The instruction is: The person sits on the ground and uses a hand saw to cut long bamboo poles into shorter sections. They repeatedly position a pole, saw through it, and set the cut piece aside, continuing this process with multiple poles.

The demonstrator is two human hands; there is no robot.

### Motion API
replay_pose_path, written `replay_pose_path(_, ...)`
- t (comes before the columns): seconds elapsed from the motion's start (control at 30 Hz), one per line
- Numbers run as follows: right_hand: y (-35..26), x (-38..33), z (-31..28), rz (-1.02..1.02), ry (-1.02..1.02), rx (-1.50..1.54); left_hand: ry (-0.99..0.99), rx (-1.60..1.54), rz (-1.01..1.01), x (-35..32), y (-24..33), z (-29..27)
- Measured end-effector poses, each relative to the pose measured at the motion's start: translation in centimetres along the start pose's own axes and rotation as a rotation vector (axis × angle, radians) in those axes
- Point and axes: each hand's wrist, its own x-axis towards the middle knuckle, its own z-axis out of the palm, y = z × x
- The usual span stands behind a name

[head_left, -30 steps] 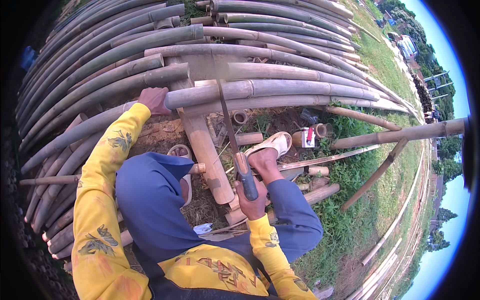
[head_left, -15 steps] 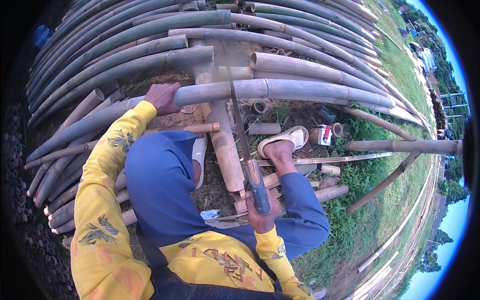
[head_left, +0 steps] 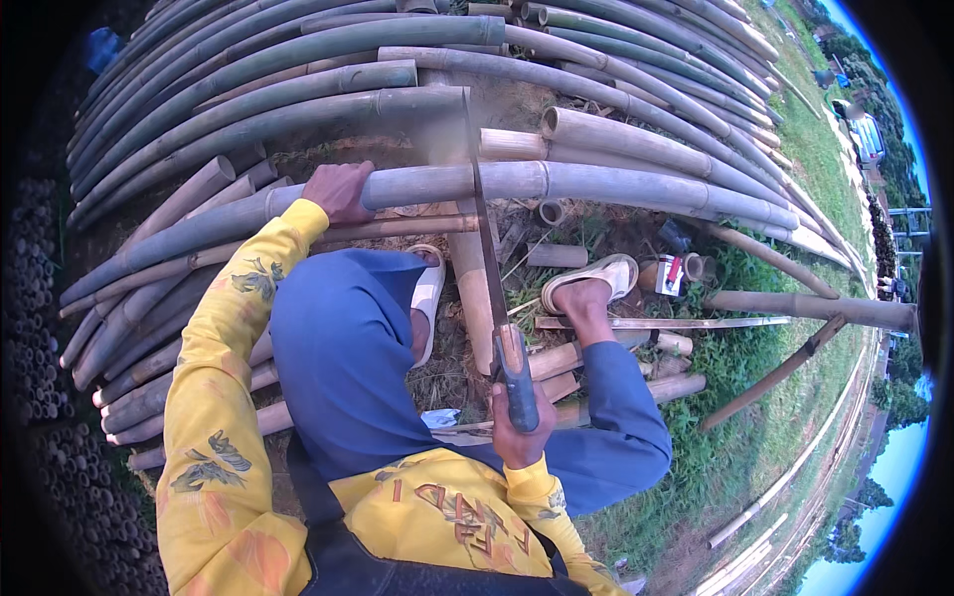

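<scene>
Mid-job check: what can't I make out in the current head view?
- Head view: cut depth in the long grey bamboo pole; the thin-bladed, dark-handled saw covers it.
- Head view: fingertips of the bare left hand; hidden by the hand and pole.
- Head view: whatever lies just left of the saw's far end; blurred by a hazy patch.
- Head view: right yellow patterned sleeve; cut off by the lower edge.

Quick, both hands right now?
Left hand: closed on the bamboo pole, left of the blade; fingertips underneath hidden.
Right hand: closed, holding the saw by its handle.
</scene>
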Motion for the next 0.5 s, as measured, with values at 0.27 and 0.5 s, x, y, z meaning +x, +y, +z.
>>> replay_pose_path(0.27,-1.0,1.8,-2.6,-0.147,0.069,-0.093,0.057,-0.053,0.061,2.3,2.8,-1.5)
replay_pose_path(0.5,-1.0,7.6,-4.8,-0.232,0.172,-0.134,0.144,-0.001,0.073,8.9,5.7,-6.7)
